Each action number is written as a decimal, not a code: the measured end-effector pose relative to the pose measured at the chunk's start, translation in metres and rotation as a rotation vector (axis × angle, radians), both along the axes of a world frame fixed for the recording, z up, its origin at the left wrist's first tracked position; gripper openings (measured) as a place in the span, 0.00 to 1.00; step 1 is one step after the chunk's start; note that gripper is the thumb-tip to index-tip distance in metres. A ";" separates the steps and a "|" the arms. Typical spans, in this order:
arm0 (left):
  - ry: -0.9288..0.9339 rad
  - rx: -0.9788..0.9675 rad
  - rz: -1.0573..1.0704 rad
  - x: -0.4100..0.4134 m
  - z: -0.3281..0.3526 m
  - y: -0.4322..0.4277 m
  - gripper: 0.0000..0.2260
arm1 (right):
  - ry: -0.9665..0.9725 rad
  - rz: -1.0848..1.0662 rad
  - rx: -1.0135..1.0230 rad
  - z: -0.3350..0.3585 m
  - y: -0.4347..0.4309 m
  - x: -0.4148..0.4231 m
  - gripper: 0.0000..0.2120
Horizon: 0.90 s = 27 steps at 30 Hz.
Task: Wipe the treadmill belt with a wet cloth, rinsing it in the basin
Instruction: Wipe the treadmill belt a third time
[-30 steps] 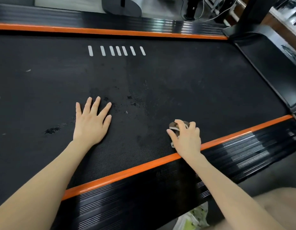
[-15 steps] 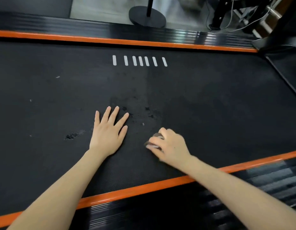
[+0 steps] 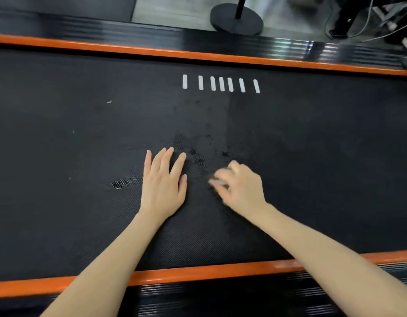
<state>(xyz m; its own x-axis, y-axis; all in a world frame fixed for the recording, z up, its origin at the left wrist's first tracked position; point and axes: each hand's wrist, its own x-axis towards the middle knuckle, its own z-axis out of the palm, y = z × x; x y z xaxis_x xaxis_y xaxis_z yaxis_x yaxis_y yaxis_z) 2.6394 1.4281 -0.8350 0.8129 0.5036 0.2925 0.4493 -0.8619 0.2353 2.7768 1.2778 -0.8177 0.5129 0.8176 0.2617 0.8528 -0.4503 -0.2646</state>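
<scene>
1. My right hand (image 3: 240,186) is curled tight around the cloth (image 3: 217,183), pressing it onto the treadmill belt (image 3: 312,156). Only a pale, blurred edge of the cloth shows, at the thumb side of my fist; the rest is hidden under my fingers.
2. My left hand (image 3: 163,184) lies flat on the belt, palm down, fingers spread and holding nothing. It sits just beside my right hand, a narrow strip of belt between them.
3. The dark wet specks (image 3: 199,160) lie just ahead of that gap, forward and to the left of my right knuckles and off the fingertips of my left. The darker smudge (image 3: 119,184) lies left of my left hand, beyond its little-finger side.
4. The belt's long axis runs across me, left to right, between the two orange rails (image 3: 198,273).
5. I judge the right hand better placed for the specks, since it holds the cloth; the smudge needs a reach across my left hand.
6. No basin is in view.
</scene>
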 end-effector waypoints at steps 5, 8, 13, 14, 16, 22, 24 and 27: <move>-0.173 -0.074 0.225 0.000 0.001 0.004 0.19 | 0.025 -0.071 0.043 -0.003 -0.019 -0.035 0.11; -0.248 -0.139 0.330 -0.002 0.001 0.006 0.18 | 0.016 0.076 0.015 -0.001 -0.039 -0.034 0.10; -0.226 -0.123 0.279 -0.002 -0.002 0.007 0.18 | -0.014 -0.157 0.019 0.001 0.015 0.014 0.09; -0.222 -0.112 0.265 -0.002 -0.002 0.006 0.18 | -0.014 -0.195 0.025 -0.001 0.016 0.013 0.09; -0.221 -0.101 0.249 -0.002 -0.002 0.005 0.18 | 0.008 -0.158 0.025 -0.001 0.001 -0.008 0.08; -0.188 -0.106 0.228 -0.002 -0.002 0.005 0.19 | 0.028 0.168 0.011 0.000 -0.030 -0.030 0.10; -0.178 -0.115 0.224 -0.001 -0.001 0.005 0.19 | -0.017 0.130 0.011 0.000 0.005 -0.003 0.11; -0.178 -0.110 0.196 0.002 0.004 0.010 0.18 | 0.006 -0.114 0.022 0.000 0.059 0.057 0.10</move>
<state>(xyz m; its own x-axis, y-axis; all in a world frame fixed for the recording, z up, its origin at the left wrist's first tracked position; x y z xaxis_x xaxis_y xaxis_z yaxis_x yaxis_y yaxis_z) 2.6419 1.4383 -0.8312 0.6376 0.6827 0.3569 0.5481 -0.7276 0.4125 2.8340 1.3368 -0.8181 0.6039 0.7480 0.2755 0.7947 -0.5384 -0.2802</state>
